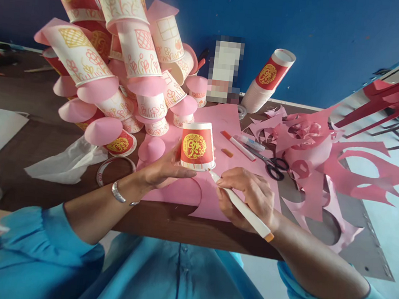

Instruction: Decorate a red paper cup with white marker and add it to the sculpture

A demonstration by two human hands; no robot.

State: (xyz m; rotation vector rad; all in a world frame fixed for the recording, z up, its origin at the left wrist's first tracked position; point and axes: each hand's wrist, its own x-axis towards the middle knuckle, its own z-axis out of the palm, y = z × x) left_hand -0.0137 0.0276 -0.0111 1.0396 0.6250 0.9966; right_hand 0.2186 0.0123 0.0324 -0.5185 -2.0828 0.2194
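Observation:
My left hand (167, 166) is closed around a red and white paper cup (198, 147) with a gold emblem, tipped with its rim band toward me. A white marker pen (246, 212) with an orange end sits in the closed fingers of my right hand (248, 196). The pen's tip is at the lower right edge of the cup, where small marks show on the white band. Beneath both hands lies pink paper (224, 119). An orange pen cap (226, 152) and a second white marker with a red end (238, 146) rest on it.
At the left rises a tall tower of decorated cups (138, 50) with pink paper cones. Black-handled scissors (276, 168) and pink paper scraps (310, 147) lie at the right. Behind are stacked cups (269, 80). A tape ring (116, 171) and crumpled white sheet (72, 160) lie near my left arm.

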